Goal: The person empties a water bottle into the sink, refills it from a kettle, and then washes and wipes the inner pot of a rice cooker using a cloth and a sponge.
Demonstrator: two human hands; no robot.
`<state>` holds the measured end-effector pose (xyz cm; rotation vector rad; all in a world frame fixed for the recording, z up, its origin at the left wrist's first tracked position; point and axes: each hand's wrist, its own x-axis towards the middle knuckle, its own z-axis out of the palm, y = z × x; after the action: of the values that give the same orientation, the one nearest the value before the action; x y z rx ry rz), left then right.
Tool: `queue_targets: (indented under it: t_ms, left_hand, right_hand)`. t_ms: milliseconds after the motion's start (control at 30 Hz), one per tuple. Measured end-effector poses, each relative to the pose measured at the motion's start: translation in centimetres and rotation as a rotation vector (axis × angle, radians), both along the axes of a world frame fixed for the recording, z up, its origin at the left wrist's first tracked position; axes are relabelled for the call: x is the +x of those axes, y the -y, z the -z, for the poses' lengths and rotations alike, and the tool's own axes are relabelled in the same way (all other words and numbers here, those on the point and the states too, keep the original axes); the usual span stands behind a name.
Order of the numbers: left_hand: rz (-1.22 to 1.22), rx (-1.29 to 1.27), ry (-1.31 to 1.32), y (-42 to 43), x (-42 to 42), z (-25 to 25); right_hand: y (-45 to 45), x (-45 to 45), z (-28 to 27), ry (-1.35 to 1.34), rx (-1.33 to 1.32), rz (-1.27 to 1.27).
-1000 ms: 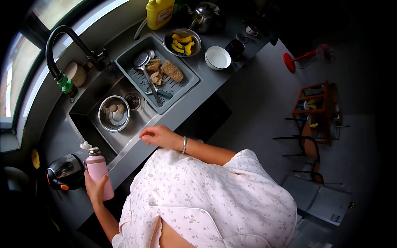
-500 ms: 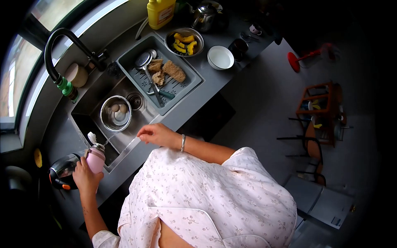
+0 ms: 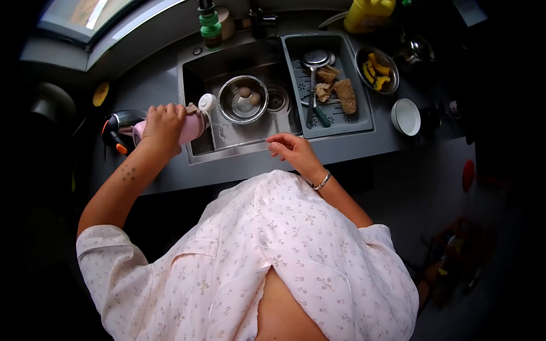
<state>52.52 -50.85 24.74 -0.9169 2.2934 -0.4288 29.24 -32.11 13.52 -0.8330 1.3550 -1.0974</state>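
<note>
One bottle [image 3: 190, 129] in play for us, pink, tipped nearly on its side, with its neck over the left edge of the sink [image 3: 227, 137] and its base by the kettle [image 3: 126, 120]. Our left hand [image 3: 162, 128] is wrapped over the body, fingers side by side and bent around it; we can't really see how the thumb sits underneath. The white lid [image 3: 207, 102] is flipped off the mouth. Our right hand [image 3: 296, 153] is near the sink's front edge, fingers loosely curled, slightly apart, pinching nothing.

Handling-wise, we'd guess a stiff, hard shell that won't give, so a firm squeeze should be fine. Smooth sides probably get slippery when wet. Can't tell how full it is, so we can't call the weight. We'd grip the body just below the collar and leave the lid alone, since its hinge looks like the fragile bit.
</note>
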Motion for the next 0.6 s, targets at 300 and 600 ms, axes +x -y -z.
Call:
queue_targets:
  t_ms: [300,600]
  left_hand:
    - [0.178,-0.137,0.311,-0.4,-1.8,-1.4]
    - [0.214,-0.149,0.337,0.3,-1.7,-2.5]
  right_hand:
    - [0.6,-0.9,1.0,0.021,0.003,-0.087]
    - [1.2,-0.9,1.5,0.058,-0.012,-0.122]
